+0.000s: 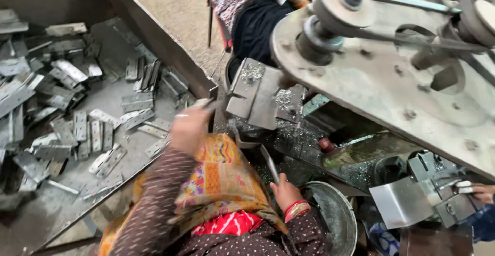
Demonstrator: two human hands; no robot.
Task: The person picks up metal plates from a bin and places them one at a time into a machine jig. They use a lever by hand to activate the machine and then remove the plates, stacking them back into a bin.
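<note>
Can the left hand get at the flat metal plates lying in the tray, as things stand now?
Probably yes. The left hand is raised at the tray's near rim, and the closest metal plates lie loose just beside it with nothing over them. It looks blurred, so its exact grip is unclear.

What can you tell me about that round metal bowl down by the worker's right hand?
The round metal bowl looks like dull grey steel, shallow, with a rolled rim and a worn, scuffed inside. It sits low beside the machine, partly cut off by the dotted sleeve. The right hand, holding a thin metal strip, hovers beside its rim; whether they touch is unclear.
</note>
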